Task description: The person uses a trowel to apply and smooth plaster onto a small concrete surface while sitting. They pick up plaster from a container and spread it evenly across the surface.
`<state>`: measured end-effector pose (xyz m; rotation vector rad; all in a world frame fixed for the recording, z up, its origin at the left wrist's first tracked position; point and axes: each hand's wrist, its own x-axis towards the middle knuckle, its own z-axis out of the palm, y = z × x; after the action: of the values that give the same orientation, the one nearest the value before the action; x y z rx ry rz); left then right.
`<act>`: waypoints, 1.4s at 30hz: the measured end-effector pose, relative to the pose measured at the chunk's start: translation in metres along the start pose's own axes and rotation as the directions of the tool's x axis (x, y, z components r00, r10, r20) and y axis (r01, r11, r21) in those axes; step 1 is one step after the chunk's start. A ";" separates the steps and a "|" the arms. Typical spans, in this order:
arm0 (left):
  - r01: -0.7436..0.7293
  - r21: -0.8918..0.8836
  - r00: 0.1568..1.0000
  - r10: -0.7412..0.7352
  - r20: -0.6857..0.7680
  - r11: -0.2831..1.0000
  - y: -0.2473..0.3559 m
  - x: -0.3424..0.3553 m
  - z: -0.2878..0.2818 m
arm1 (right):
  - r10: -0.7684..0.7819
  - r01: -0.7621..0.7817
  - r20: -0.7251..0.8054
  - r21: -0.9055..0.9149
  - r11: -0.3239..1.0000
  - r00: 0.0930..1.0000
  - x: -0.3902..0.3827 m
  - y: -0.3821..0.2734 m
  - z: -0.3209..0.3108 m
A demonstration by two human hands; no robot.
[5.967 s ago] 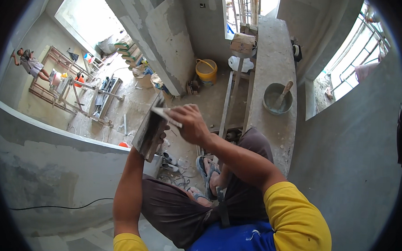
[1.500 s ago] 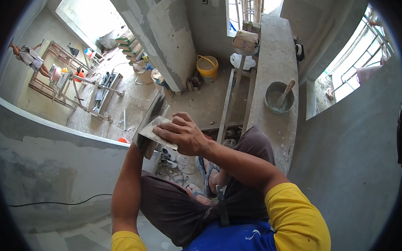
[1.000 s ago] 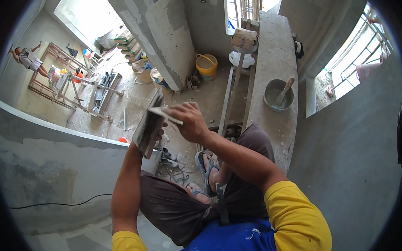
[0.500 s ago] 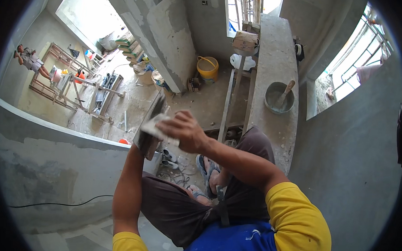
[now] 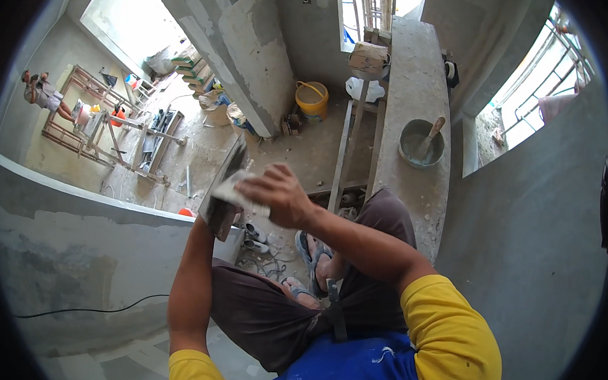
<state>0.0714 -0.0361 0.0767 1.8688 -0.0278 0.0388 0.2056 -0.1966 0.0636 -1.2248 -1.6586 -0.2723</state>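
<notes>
In front of my knees, my left hand (image 5: 206,228) holds up a flat, grey, plaster-smeared rectangular trowel (image 5: 234,162), tilted steeply. The trowel hides most of that hand's fingers. My right hand (image 5: 278,194) is closed on a pale flat scraper (image 5: 236,187), partly blurred, which lies against the trowel's face. On the ledge to my right stands a dark round bowl (image 5: 412,157) of grey mix. A wooden-handled tool (image 5: 432,135) leans in it, touched by neither hand.
A long dusty concrete ledge (image 5: 419,67) runs along my right. Beyond my feet stand a yellow bucket (image 5: 311,104) and long metal bars (image 5: 346,148). A low wall (image 5: 108,237) rises at left; past it are a wooden trestle (image 5: 145,147) and another person (image 5: 46,94).
Both hands, the trowel and the scraper have shifted only slightly, with the hold unchanged. The view has moved a little. The far person's arms have changed position.
</notes>
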 end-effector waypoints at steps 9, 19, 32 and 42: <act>-0.295 0.542 0.954 0.272 0.125 0.787 -0.034 -0.024 -0.017 | -0.117 0.117 -0.013 0.030 0.993 0.993 0.005 -0.018 0.005; 0.191 -0.238 0.909 -0.263 -0.324 0.952 -0.018 -0.036 0.002 | -0.098 0.097 0.004 0.080 0.992 0.995 0.005 -0.014 0.003; 0.027 0.257 0.995 -0.001 -0.099 0.966 -0.018 -0.030 -0.006 | -0.106 0.104 0.011 0.087 0.991 0.994 0.007 -0.014 -0.001; 0.089 -0.338 0.851 -0.248 -0.464 0.937 -0.088 -0.068 -0.003 | -0.141 0.144 -0.044 0.066 0.987 0.989 0.012 -0.018 0.002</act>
<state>0.0072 -0.0071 -0.0087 1.4947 0.4712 0.3783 0.1903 -0.1958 0.0788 -1.0451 -1.7100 -0.3222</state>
